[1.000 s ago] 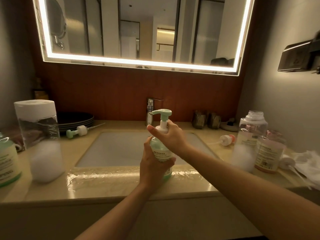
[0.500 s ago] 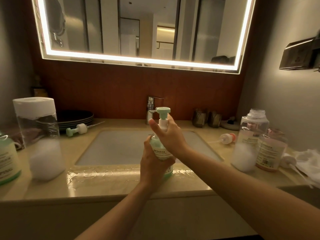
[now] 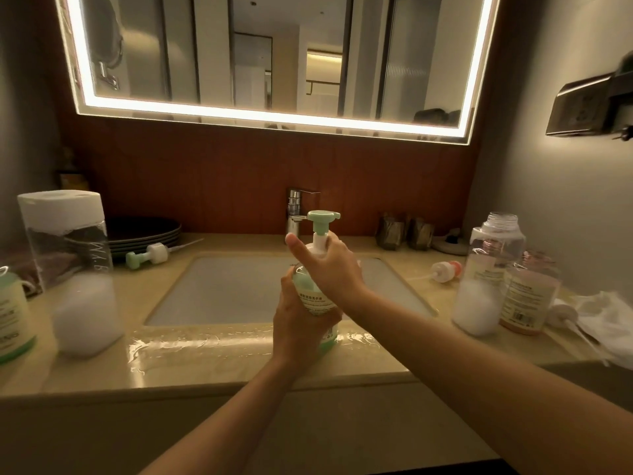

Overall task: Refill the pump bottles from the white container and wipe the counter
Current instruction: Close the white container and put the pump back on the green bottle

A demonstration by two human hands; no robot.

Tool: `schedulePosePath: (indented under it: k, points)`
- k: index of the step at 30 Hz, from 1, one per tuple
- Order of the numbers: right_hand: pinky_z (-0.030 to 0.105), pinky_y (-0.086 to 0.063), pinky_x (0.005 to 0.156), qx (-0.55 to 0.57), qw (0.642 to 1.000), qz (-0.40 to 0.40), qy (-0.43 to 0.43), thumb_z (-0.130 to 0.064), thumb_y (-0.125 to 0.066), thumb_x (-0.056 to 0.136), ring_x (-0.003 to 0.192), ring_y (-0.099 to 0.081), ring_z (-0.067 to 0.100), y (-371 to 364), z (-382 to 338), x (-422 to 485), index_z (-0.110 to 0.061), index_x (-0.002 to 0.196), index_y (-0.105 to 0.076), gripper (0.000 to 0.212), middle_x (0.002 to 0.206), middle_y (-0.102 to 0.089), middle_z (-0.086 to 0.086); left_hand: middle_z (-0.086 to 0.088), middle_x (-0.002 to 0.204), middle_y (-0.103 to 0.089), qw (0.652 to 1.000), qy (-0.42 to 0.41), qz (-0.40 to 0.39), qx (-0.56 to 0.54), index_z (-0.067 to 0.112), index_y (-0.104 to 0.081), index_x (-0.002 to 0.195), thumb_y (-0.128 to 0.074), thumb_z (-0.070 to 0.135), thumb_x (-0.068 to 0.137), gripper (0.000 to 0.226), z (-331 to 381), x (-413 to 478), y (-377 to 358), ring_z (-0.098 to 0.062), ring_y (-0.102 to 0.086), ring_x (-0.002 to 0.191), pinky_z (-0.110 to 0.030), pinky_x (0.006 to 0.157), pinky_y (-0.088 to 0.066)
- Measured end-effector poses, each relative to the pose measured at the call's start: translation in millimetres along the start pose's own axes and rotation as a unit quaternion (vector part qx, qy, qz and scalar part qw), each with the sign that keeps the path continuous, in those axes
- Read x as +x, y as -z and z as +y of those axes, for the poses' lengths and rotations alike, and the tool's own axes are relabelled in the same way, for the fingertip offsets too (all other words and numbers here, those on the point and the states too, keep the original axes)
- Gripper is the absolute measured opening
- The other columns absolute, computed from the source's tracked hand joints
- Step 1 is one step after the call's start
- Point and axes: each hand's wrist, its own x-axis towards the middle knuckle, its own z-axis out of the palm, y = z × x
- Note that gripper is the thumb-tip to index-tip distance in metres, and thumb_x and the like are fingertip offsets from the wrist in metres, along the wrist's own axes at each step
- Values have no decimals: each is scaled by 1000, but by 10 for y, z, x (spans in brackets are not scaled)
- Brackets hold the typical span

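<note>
The green pump bottle [image 3: 313, 298] stands upright on the wet front edge of the table [image 3: 212, 366], just before the sink [image 3: 233, 289]. The left hand [image 3: 299, 325] is wrapped round the bottle's body; the right hand [image 3: 330, 269] grips the white collar beneath the pump head, forefinger extended. The white-capped container [image 3: 73, 269] stands well apart at left; an uncapped clear bottle [image 3: 489, 269] stands at right.

pale green pump bottle [image 3: 317, 296], beige counter [image 3: 205, 365], reddish-brown wall panel [image 3: 222, 176], pink-capped pump [image 3: 445, 270]
</note>
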Motion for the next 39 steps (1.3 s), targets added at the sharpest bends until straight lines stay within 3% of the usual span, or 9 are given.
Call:
schedulePosePath:
  k: [4, 10, 15, 20, 25, 30, 33, 36, 39]
  points:
    - [58, -9, 112, -44, 999, -2, -24, -74, -38, 77, 142, -18, 26, 2, 76, -70, -13, 147, -16, 95, 150, -31, 4, 4, 115, -52, 1000, -8, 2, -2, 11, -30, 132, -83, 27, 61, 90, 20, -5, -2, -13, -55, 104, -22, 82, -48]
    - [60, -29, 104, 29, 999, -25, -20, -83, -48, 52, 134, -34, 32, 104, -1, 3, -19, 146, -14, 118, 146, -36, 9, 5, 111, -54, 1000, 15, -6, -19, 17, -31, 130, -84, 19, 62, 86, 11, -3, 2, -12, -56, 101, -15, 75, -47]
    - [32, -43, 87, 107, 982, -154, -18, -44, -66, 78, 108, -54, 19, 225, 53, 151, -13, 132, -43, 66, 117, -55, 4, 6, 110, -52, 1000, 12, -14, -15, 18, -32, 129, -82, 18, 63, 82, -1, 3, -12, -14, -55, 103, -24, 83, -48]
    - [47, -47, 91, -5, 1000, -23, 16, -62, -61, 71, 94, -61, 21, 85, 86, 82, -14, 95, -59, 53, 93, -63, 1, 11, 105, -51, 1000, 12, -13, -16, 18, -32, 128, -83, 17, 62, 84, 1, -3, -14, -10, -54, 98, -11, 75, -43]
    - [53, -38, 100, -55, 998, 21, 5, -68, -56, 71, 98, -60, 21, 87, 34, 9, -14, 99, -60, 61, 101, -66, 2, 11, 105, -51, 1000, 1, -17, 0, 15, -30, 128, -84, 19, 61, 86, 31, -35, -5, -8, -55, 96, -8, 71, -42]
    - [52, -41, 96, -49, 999, 23, 7, -72, -58, 63, 94, -60, 21, 71, 55, 8, -19, 88, -52, 59, 90, -60, -2, 3, 115, -53, 999, -1, -31, 22, 13, -28, 131, -83, 24, 62, 89, 62, -33, 23, -14, -56, 105, -22, 82, -48]
    - [53, -42, 94, -27, 999, -20, -1, -85, -47, 50, 98, -59, 23, 75, 34, 1, -19, 98, -50, 82, 97, -60, -2, 4, 124, -46, 998, -4, -64, 26, 17, -22, 136, -85, 31, 57, 102, 40, -12, 121, -17, -50, 117, -32, 91, -49]
    - [53, -39, 98, 18, 1000, 20, -10, -91, -45, 45, 119, -49, 25, 76, 19, -24, -15, 132, -38, 116, 130, -50, 6, -3, 146, -29, 997, 14, -78, 13, 24, -7, 145, -84, 38, 56, 118, 66, -10, 345, -19, -32, 134, -38, 104, -36]
    - [45, -38, 100, 37, 980, 190, 40, -76, -54, 65, 120, -41, 21, 54, 35, -221, -13, 130, -40, 92, 131, -44, 6, -3, 144, -33, 998, 7, -59, 17, 25, -16, 143, -68, 66, 56, 110, 63, -50, 701, -14, -35, 130, -29, 102, -35]
